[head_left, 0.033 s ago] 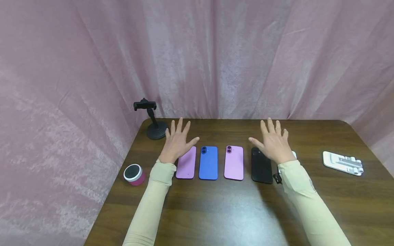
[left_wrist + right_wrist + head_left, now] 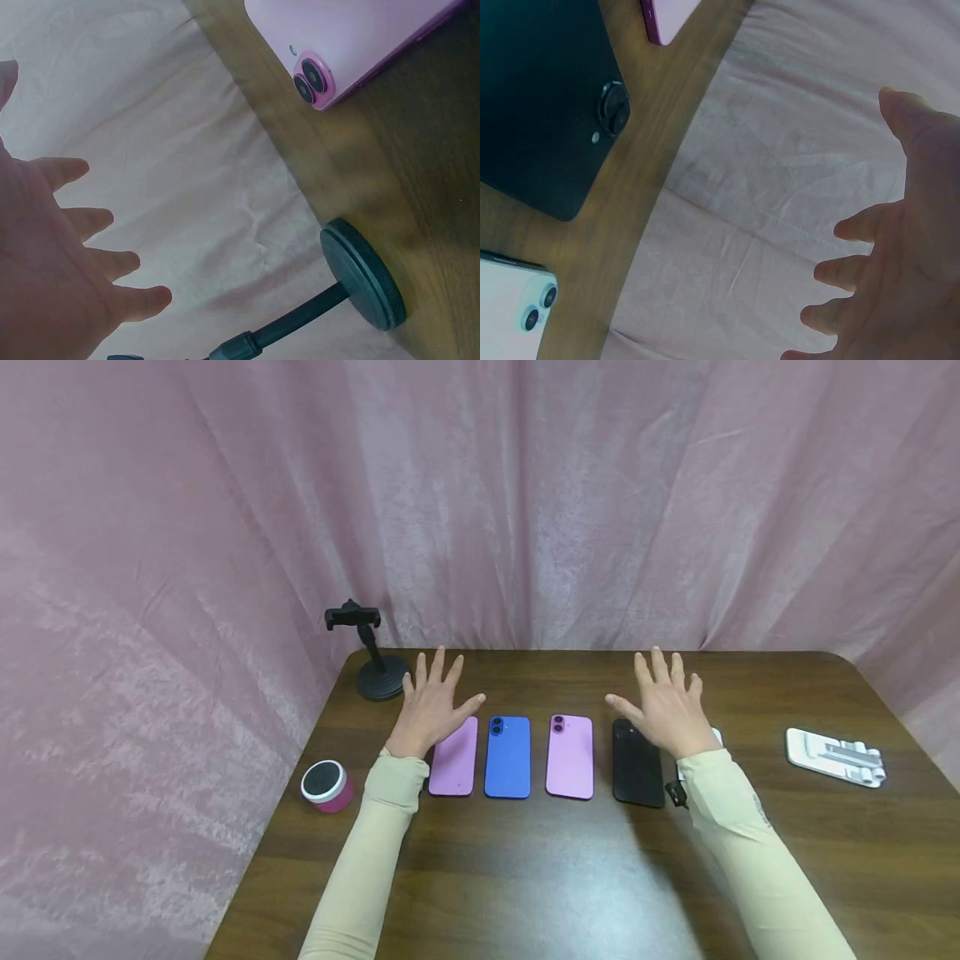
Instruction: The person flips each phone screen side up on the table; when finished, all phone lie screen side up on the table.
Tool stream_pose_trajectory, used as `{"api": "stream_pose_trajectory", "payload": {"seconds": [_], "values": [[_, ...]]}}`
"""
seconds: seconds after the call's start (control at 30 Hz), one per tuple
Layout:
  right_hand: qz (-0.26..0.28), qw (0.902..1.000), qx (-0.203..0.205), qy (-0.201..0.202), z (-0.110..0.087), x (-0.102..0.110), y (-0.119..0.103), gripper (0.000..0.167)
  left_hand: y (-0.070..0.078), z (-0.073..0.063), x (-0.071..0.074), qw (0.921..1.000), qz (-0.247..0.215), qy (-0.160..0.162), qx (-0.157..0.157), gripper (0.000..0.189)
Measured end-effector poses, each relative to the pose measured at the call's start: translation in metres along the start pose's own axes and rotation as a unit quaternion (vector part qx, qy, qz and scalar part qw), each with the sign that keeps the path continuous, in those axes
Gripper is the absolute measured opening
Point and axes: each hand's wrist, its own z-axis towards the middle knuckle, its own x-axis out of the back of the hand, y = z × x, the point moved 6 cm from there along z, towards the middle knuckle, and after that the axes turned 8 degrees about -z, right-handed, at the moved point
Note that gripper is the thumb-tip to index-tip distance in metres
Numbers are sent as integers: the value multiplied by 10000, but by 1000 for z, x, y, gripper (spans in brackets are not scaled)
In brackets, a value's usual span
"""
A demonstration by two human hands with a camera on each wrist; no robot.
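My left hand (image 2: 429, 714) hovers with spread fingers over the left pink phone (image 2: 455, 760), holding nothing; the left wrist view shows that phone's twin cameras below the palm. To its right lie a blue phone (image 2: 507, 760) and a second pink phone (image 2: 570, 760), both face down. My right hand (image 2: 670, 714), also spread and bare, is above the black phone (image 2: 636, 768). A white phone (image 2: 510, 307) is mostly hidden under the right wrist in the head view.
A black phone stand (image 2: 382, 675) rises at the back left of the wooden table (image 2: 540, 877). Nearer on the left sits a pink-and-white round container (image 2: 327, 787) with a dark top. A white folding stand (image 2: 836, 758) lies at the right. Pink curtains (image 2: 600, 510) hang behind.
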Motion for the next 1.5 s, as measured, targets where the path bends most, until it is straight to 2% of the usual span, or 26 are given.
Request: {"api": "stream_pose_trajectory", "payload": {"seconds": [0.27,0.47,0.67,0.9,1.07,1.37,1.5], "values": [[97,9999,46,-127,2,4,2,91,-1,2,0,9999,-153,3,-76,88],[611,9978,217,137,6,6,2,87,-4,-1,1,9986,-532,12,-66,94],[1624,9862,191,268,10,6,1,85,-5,-7,6,9944,-1045,110,-136,100],[2406,9685,-57,640,17,8,-3,80,-7,-13,14,9811,-1907,302,-126,102],[2537,9648,-103,691,25,4,-8,78,-11,-19,13,9735,-2257,355,-95,102],[2537,9655,143,576,38,-15,-23,74,-24,-28,4,9745,-2229,237,109,103],[2698,9613,197,527,43,-23,-34,72,-29,-36,3,9704,-2391,191,277,103]]}}
